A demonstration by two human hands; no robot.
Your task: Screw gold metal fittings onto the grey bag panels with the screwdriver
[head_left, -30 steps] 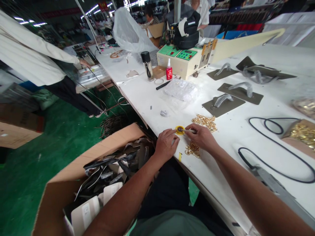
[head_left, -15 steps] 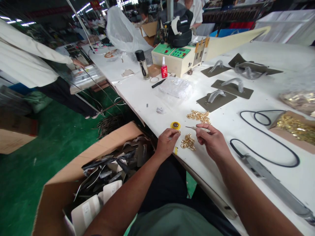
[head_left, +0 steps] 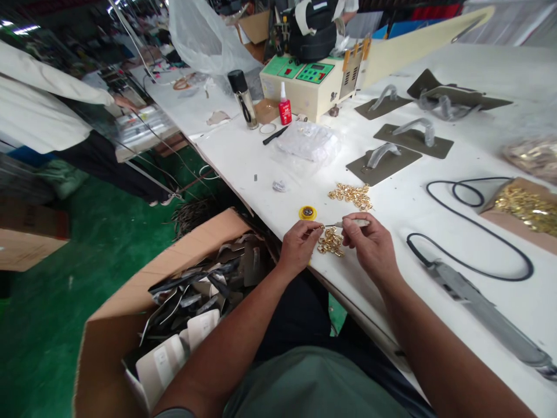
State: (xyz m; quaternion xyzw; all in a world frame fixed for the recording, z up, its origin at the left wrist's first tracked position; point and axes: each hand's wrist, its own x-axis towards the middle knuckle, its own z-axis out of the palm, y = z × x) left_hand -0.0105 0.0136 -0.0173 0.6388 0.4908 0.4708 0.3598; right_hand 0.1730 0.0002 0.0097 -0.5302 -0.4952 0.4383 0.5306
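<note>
My left hand (head_left: 299,247) pinches a small gold metal piece (head_left: 322,227), mostly covered by the fingertips. In my right hand (head_left: 369,241) is a thin, pale-handled tool (head_left: 360,223), its dark tip touching or very close to that piece. Just below the tip lies a small pile of gold rings (head_left: 331,242) on the white table. A round yellow dish (head_left: 307,212) with dark contents sits behind my left fingers. Farther back is a larger heap of gold hardware (head_left: 351,195).
A cardboard box (head_left: 102,342) of dark and pale pieces stands left of my legs. Behind are a red bottle (head_left: 285,109), a flask (head_left: 244,101) and a machine (head_left: 300,87). Olive panels (head_left: 383,164), a grey corded tool (head_left: 487,313) lie right. A person (head_left: 47,104) stands left.
My hands have come closer together, and the tool's tip has moved left to the piece in my left fingers. The camera view has shifted slightly.
</note>
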